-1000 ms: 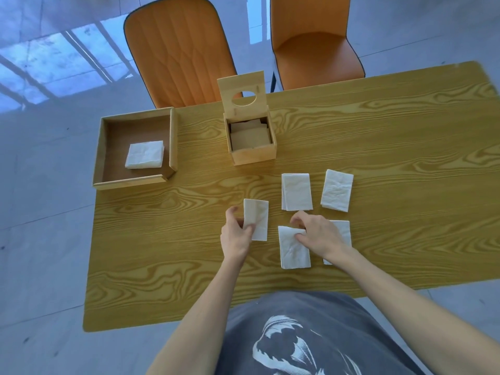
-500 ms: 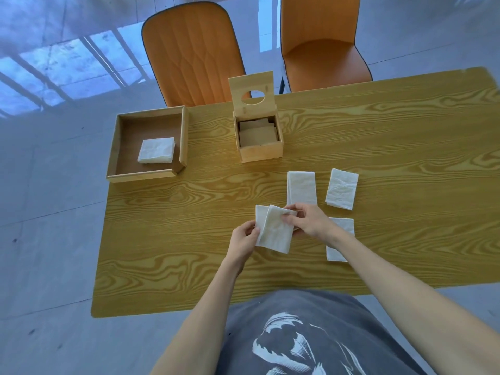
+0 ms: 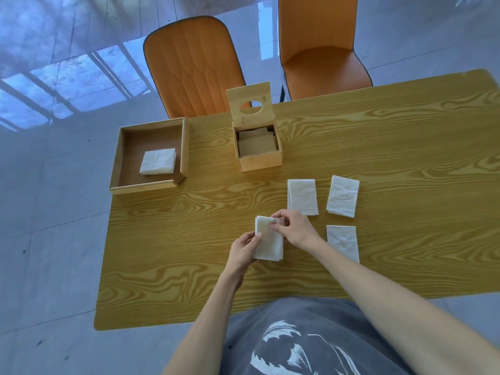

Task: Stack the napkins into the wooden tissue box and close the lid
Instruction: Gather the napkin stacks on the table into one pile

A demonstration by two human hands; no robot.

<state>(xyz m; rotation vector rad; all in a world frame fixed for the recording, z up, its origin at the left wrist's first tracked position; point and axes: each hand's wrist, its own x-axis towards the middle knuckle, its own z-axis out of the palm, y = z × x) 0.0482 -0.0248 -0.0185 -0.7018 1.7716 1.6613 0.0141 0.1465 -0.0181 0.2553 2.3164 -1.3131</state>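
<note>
While both hands work just above the wooden table (image 3: 405, 147), the left hand (image 3: 243, 250) pinches the near-left edge of a small stack of white napkins (image 3: 269, 243) between thumb and fingers, and the right hand (image 3: 293, 228) presses its fingertips together on the stack's far edge. That held stack sits nearer the person than the wooden tissue box (image 3: 258, 150), a little to its right. The box stands toward the far side of the table with its lid (image 3: 250, 104) tipped upright at the back, a round hole cut through it, and folded sheets already lying inside. Three more napkins lie flat on the table, nearer than the box and to its right: one (image 3: 302, 196) closest to it, another (image 3: 343, 196) further right, a third (image 3: 343, 242) nearer the person. Left of the box, a shallow wooden tray (image 3: 127, 155) holds one more folded napkin (image 3: 158, 165). Two orange chairs (image 3: 193, 66) stand beyond the box.
</note>
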